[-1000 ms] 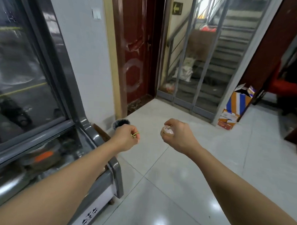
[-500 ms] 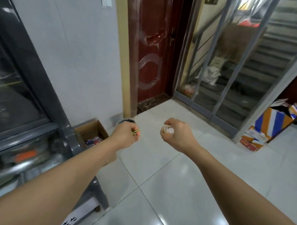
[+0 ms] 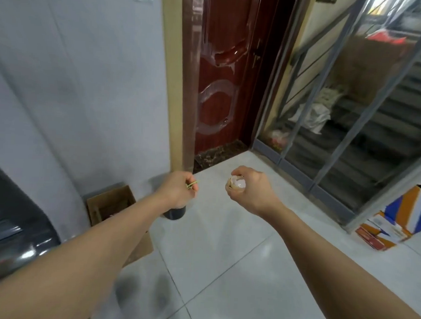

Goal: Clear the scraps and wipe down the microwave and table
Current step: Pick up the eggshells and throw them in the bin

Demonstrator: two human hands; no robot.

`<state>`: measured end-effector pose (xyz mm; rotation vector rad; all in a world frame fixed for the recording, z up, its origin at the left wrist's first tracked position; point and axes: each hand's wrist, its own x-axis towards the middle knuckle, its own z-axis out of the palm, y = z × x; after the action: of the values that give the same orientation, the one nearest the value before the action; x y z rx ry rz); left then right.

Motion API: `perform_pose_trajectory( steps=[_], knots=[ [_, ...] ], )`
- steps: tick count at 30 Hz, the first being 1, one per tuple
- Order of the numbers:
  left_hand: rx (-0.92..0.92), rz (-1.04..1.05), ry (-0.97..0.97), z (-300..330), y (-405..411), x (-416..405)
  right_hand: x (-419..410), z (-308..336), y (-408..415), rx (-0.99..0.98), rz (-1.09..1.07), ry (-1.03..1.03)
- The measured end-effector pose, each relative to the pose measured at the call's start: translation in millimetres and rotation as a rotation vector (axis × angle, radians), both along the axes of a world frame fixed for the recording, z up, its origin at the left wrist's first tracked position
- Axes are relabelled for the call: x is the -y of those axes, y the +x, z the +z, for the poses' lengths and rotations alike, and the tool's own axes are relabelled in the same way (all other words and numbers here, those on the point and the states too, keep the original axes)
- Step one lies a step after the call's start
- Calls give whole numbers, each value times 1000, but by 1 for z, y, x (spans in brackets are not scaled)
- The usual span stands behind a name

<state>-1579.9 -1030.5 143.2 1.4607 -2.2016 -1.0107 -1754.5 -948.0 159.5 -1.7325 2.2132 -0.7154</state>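
My left hand (image 3: pixel 179 191) is curled round thin yellow-green scraps (image 3: pixel 192 184) that stick out past the thumb. It hovers right above a small dark bin (image 3: pixel 175 213) on the floor, which it mostly hides. My right hand (image 3: pixel 248 191) grips a pale, whitish scrap (image 3: pixel 236 183), held about level with the left hand and to its right, over the white floor tiles. The microwave and the table are out of view.
An open cardboard box (image 3: pixel 111 204) stands against the grey wall left of the bin. A dark glass-fronted cabinet (image 3: pixel 11 225) fills the lower left. Ahead are a red door (image 3: pixel 220 75) and a glass partition (image 3: pixel 351 117) before stairs. Striped cartons (image 3: pixel 395 223) lie at right.
The view has moved forward and turned left: the cabinet slid out to the left and the cardboard box and bin came closer. Both hands kept their grips and now hang nearer the bin.
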Motion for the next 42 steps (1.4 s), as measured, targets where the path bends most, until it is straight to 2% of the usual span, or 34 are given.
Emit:
perform_pose_trajectory(
  steps=[10, 22, 28, 34, 42],
  knots=[
    [75, 133, 16, -12, -59, 116, 149, -22, -72, 10, 124, -26],
    [67, 452, 94, -43, -124, 228, 328, -61, -155, 30, 492, 89],
    [57, 586, 155, -71, -133, 272, 390, -93, -158, -10, 627, 161],
    [83, 587, 160, -100, -125, 326, 452, -120, -143, -16, 731, 217],
    [92, 705, 255, -137, -104, 380, 527, -160, -117, -11, 824, 243]
  ],
)
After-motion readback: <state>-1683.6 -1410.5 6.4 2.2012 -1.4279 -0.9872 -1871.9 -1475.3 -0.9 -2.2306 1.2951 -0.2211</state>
